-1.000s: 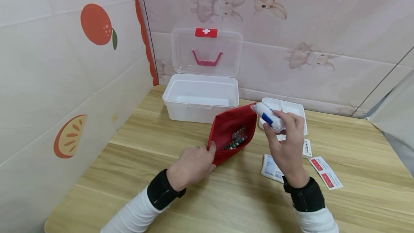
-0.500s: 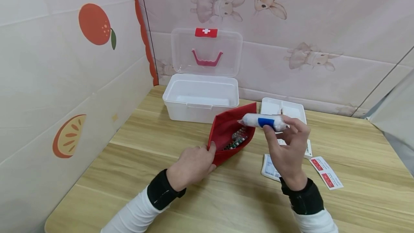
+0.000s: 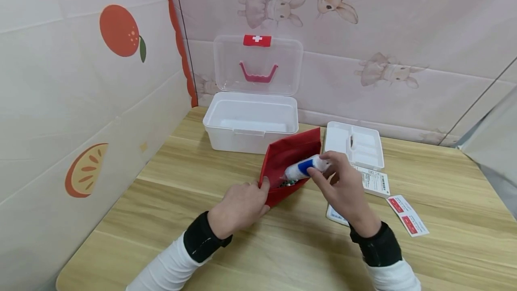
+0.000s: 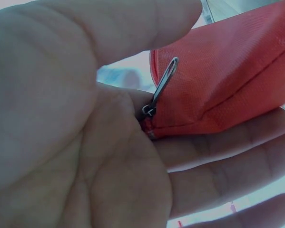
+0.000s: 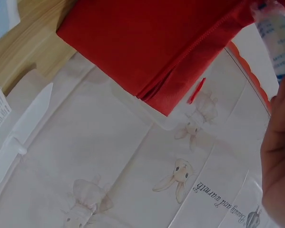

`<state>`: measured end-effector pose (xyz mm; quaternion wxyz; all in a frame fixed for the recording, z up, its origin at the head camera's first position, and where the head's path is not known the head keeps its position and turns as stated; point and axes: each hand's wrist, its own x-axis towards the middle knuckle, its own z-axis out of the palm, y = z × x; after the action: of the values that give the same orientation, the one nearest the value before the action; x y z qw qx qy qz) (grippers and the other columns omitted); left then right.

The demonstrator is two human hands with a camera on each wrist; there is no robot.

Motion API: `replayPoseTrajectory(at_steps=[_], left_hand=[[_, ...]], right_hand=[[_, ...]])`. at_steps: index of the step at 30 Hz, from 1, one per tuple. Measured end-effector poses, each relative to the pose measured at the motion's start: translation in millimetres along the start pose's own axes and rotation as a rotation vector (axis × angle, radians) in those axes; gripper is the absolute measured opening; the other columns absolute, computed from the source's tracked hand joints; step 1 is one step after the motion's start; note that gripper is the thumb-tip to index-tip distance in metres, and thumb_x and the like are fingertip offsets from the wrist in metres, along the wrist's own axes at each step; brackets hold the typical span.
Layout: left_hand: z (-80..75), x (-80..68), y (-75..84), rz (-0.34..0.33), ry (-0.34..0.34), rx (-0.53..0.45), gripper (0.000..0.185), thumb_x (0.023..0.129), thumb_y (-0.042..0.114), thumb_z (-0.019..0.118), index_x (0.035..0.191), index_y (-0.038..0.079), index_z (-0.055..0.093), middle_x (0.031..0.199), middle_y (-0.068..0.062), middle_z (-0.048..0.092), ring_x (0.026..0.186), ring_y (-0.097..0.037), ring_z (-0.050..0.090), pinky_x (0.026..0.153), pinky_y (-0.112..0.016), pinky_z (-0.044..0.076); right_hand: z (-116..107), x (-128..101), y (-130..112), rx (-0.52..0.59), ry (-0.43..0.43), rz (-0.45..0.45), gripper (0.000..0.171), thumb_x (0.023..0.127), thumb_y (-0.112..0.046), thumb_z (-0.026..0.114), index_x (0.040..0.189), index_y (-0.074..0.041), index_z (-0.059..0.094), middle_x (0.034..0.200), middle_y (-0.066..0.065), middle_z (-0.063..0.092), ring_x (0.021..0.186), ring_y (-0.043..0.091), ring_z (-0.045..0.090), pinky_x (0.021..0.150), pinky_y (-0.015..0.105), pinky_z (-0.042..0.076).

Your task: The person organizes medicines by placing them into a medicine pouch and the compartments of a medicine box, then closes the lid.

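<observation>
White plastic-wrapped bandage roll (image 3: 302, 168) dips into a red fabric pouch (image 3: 282, 155)

Head view: pinched by the right hand (image 3: 344, 187), the cylindrical roll now slants down through the pouch's mouth, no longer level above it, so it looks partly inside; the left hand (image 3: 241, 205) grips the near edge.

Left wrist: coarse weave, slim metal zip pull (image 4: 166, 81).

Right wrist: crinkled, clear wrapping (image 5: 263, 8).

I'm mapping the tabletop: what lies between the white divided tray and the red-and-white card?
A white printed carton lies between the white divided tray and the red-and-white card, partly hidden by the right hand; the head view shows this.
</observation>
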<state>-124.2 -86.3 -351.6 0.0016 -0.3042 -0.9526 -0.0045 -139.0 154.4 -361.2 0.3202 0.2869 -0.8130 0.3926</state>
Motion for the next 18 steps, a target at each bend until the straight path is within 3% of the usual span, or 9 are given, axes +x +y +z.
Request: replayPoseTrajectory(at_steps=[4, 10, 18], left_hand=[[0.6, 0.2, -0.1, -0.003, -0.004, -0.002, 0.058, 0.090, 0.034, 0.073, 0.129, -0.005, 0.057, 0.087, -0.012, 0.066, 0.058, -0.015, 0.061, 0.046, -0.025, 0.051], [0.9, 0.5, -0.1, -0.004, -0.003, -0.003, 0.058, 0.090, 0.034, 0.073, 0.129, -0.005, 0.057, 0.088, -0.012, 0.066, 0.060, -0.017, 0.063, 0.048, -0.027, 0.053], [0.1, 1.4, 0.4, -0.014, -0.029, -0.013, 0.060, 0.090, 0.035, 0.073, 0.132, -0.005, 0.056, 0.089, -0.012, 0.066, 0.061, -0.016, 0.062, 0.048, -0.026, 0.053]], right_hand=[[7, -2, 0, -0.050, -0.086, 0.032, 0.053, 0.075, 0.002, 0.083, 0.118, -0.002, 0.052, 0.081, 0.003, 0.060, 0.063, 0.006, 0.052, 0.052, 0.018, 0.047], [16, -4, -1, -0.101, -0.190, 0.069, 0.048, 0.082, -0.005, 0.080, 0.120, -0.004, 0.051, 0.078, 0.000, 0.056, 0.062, 0.007, 0.050, 0.052, 0.019, 0.047], [24, -6, 2, -0.145, -0.239, 0.097, 0.045, 0.088, -0.008, 0.074, 0.124, -0.003, 0.049, 0.084, 0.003, 0.055, 0.063, 0.009, 0.047, 0.054, 0.020, 0.044]])
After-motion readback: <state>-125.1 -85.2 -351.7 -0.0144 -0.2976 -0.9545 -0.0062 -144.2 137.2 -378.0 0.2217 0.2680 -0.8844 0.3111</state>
